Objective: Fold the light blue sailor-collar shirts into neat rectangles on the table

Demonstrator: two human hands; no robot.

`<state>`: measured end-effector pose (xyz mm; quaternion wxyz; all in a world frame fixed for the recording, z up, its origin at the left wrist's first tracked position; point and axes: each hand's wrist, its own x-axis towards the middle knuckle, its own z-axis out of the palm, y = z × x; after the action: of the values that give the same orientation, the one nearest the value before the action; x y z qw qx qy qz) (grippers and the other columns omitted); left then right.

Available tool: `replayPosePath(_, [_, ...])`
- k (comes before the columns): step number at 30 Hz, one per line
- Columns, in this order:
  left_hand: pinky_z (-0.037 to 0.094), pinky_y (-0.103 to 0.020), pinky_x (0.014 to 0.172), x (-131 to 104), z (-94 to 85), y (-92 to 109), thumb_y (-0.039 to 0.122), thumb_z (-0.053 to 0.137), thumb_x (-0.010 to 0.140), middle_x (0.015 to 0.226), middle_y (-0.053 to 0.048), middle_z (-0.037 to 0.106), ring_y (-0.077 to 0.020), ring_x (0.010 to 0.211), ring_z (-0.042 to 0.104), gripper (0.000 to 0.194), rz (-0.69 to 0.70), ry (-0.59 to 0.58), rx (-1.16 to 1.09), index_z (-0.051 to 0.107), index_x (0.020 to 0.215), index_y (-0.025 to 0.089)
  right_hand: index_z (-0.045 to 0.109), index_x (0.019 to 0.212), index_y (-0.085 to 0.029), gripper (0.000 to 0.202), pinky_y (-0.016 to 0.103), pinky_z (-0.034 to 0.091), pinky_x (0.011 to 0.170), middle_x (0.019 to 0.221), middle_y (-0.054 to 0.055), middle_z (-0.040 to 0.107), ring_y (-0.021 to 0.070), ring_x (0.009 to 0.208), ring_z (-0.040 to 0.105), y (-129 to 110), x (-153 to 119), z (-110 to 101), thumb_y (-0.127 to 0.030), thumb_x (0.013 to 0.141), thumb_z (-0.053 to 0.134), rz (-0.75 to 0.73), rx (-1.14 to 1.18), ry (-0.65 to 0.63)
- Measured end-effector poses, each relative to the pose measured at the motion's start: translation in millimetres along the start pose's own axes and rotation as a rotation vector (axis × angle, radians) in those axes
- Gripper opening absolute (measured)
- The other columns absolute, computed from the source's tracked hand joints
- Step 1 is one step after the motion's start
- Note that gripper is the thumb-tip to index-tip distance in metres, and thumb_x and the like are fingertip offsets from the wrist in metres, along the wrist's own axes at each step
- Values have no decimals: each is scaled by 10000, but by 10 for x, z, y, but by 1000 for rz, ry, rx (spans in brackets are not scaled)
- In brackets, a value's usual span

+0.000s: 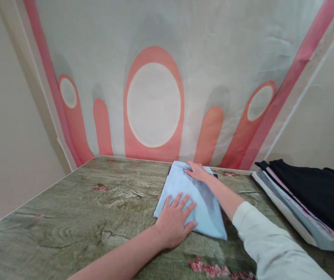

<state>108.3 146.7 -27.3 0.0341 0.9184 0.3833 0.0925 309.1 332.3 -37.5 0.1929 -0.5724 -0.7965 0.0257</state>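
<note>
A folded light blue garment lies on the table near its far edge. Dark fabric peeks out from beneath its far corners. My left hand rests flat on the near left part of the garment, with its fingers spread. On the far edge of the same cloth lies my right hand, its fingers stretched to the left and apart. Neither hand has the fabric gathered in its fingers. My right forearm passes over the garment's right side and hides some of it.
To the right stands a stack of folded clothes, black on top with grey, white and pinkish layers below. The table has a wood-grain cover with pink flower prints. Behind it rises a wall sheet with pink and orange shapes.
</note>
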Motion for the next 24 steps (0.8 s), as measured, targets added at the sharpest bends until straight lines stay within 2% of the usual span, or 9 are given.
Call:
replayPosePath(2, [158, -546, 1049, -1, 2, 3, 576, 214, 890, 1483, -20, 193, -286, 1353, 132, 560, -4, 4, 3, 266, 1386, 323, 488, 1148, -191, 425, 376, 325, 886, 1102, 114, 626, 252, 1029, 558, -8, 26, 10, -465, 824, 507, 16, -37, -10])
replayPosePath(4, [157, -549, 1048, -1, 1, 5, 580, 204, 889, 1482, -16, 196, -285, 1353, 134, 559, -9, 2, 4, 269, 1384, 327, 539, 1069, -170, 425, 395, 326, 875, 1033, 132, 651, 274, 990, 577, -8, 61, 10, -504, 807, 516, 28, -74, -33])
replayPosePath(6, [157, -555, 1046, -3, -4, 6, 583, 196, 888, 1482, -17, 196, -287, 1352, 137, 562, -10, -2, 5, 266, 1384, 329, 582, 957, -170, 387, 384, 344, 846, 955, 126, 673, 276, 939, 597, -10, 81, -5, -518, 800, 520, 26, -107, -60])
replayPosePath(9, [156, -569, 1040, -7, -10, 7, 585, 192, 887, 1484, -22, 190, -292, 1352, 134, 565, -8, -3, 6, 263, 1385, 328, 590, 882, -184, 348, 353, 369, 803, 953, 112, 674, 266, 922, 602, -35, 50, -59, -515, 816, 503, 1, -149, -79])
replayPosePath(15, [138, -615, 1019, 57, 30, 28, 588, 182, 885, 1480, -33, 204, -299, 1350, 136, 567, -16, 10, 10, 270, 1382, 327, 513, 1033, -186, 346, 369, 325, 882, 1099, 139, 607, 272, 1073, 528, -118, -69, -225, -474, 897, 377, -39, -246, -26])
replayPosePath(20, [115, -642, 1001, 276, 125, 62, 584, 179, 886, 1478, -40, 208, -301, 1349, 133, 565, -51, 34, 30, 291, 1373, 321, 467, 1052, -176, 385, 315, 389, 757, 1054, 136, 619, 255, 943, 602, -51, -120, -345, -492, 914, 295, 31, -318, -47])
replayPosePath(24, [92, -649, 998, 429, 181, 88, 575, 207, 886, 1475, -40, 218, -301, 1348, 137, 551, -68, 56, 18, 300, 1367, 323, 454, 1042, -173, 380, 285, 384, 682, 940, 111, 661, 242, 867, 631, -4, -202, -420, -481, 926, 264, 72, -364, -55])
